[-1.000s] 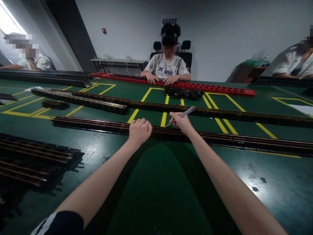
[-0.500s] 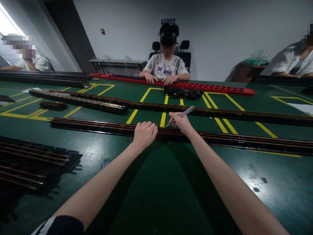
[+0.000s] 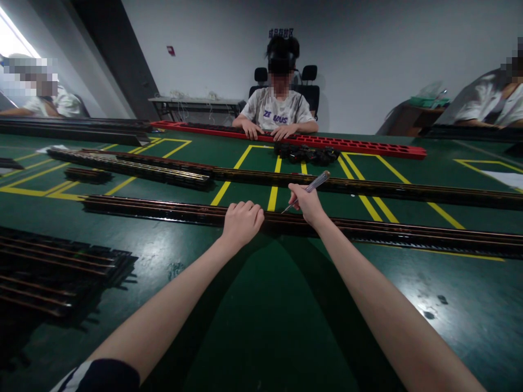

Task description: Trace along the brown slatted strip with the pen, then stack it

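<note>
A long dark rail (image 3: 408,233) with copper-coloured strips lies across the green table (image 3: 265,305) in front of me. My left hand (image 3: 242,221) rests on its near edge with fingers curled over it. My right hand (image 3: 307,204) pinches a slim screwdriver with a clear handle (image 3: 311,188), its tip pointing down at the rail just left of the hand.
A second long rail (image 3: 368,188) lies beyond, with shorter rails (image 3: 134,170) at left and a stack (image 3: 57,272) near my left elbow. Opposite, a seated person has both hands on a red rail (image 3: 359,147); small black parts (image 3: 306,155) lie nearby. Other people sit at both sides.
My left hand slid a little to the right along the rail. My right hand rose slightly with the screwdriver, its handle tilted more upward.
</note>
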The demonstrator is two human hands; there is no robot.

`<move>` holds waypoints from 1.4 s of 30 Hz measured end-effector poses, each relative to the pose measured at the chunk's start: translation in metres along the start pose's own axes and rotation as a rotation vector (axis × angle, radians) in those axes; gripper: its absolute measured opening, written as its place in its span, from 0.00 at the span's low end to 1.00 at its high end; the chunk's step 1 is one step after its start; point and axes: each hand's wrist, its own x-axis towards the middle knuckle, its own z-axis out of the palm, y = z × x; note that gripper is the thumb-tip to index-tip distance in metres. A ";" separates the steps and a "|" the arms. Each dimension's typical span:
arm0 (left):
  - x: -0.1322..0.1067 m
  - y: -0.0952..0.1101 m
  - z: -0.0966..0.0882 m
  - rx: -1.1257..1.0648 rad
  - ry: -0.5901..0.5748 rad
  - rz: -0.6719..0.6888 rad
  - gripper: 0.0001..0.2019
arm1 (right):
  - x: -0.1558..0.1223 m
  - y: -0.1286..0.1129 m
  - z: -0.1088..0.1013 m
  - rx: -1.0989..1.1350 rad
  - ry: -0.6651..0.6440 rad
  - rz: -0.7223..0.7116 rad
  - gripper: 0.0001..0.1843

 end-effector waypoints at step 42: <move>0.000 -0.002 0.001 -0.062 -0.003 -0.005 0.21 | 0.007 -0.002 -0.001 0.262 0.113 0.055 0.08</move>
